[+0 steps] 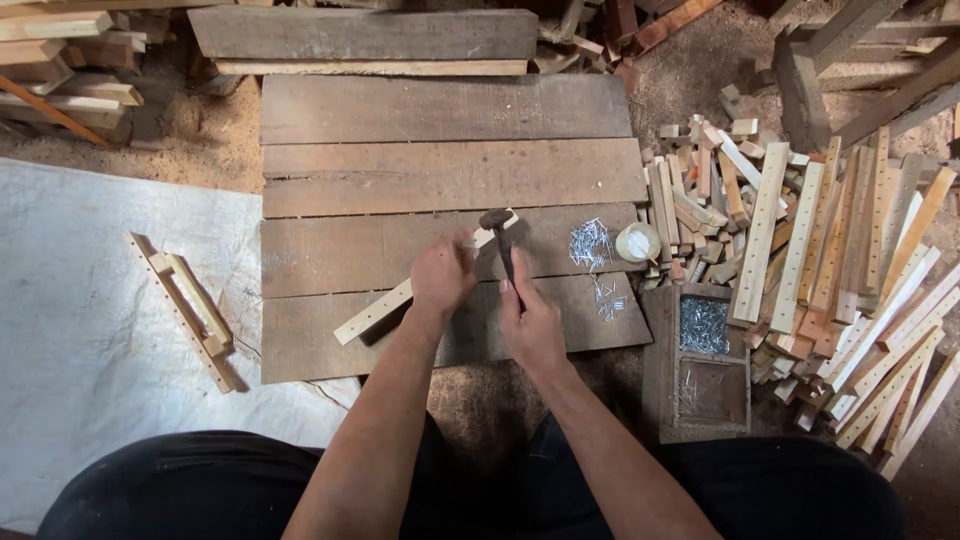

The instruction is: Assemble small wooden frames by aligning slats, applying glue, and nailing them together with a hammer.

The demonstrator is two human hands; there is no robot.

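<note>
- Head view: the left hand (441, 277) presses closed on a pale wooden slat (400, 297) lying slantwise across the plank platform (450, 175).
- The right hand (530, 318) grips a hammer (499, 238), its head over the slat's far end.
- Loose nails (590, 243) and a small round tub (637, 242) sit near the platform's right edge.
- Bare planks lie beyond the hands; stacked slats (830, 260) crowd the right, a nail box (702, 365) beside them.

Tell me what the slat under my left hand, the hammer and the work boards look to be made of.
The slat looks like pale, unfinished wood with a row of drilled holes. The hammer has a dark, dull head, probably iron; its handle material is unclear. The work boards are weathered grey-brown planks, rough and unpainted.
</note>
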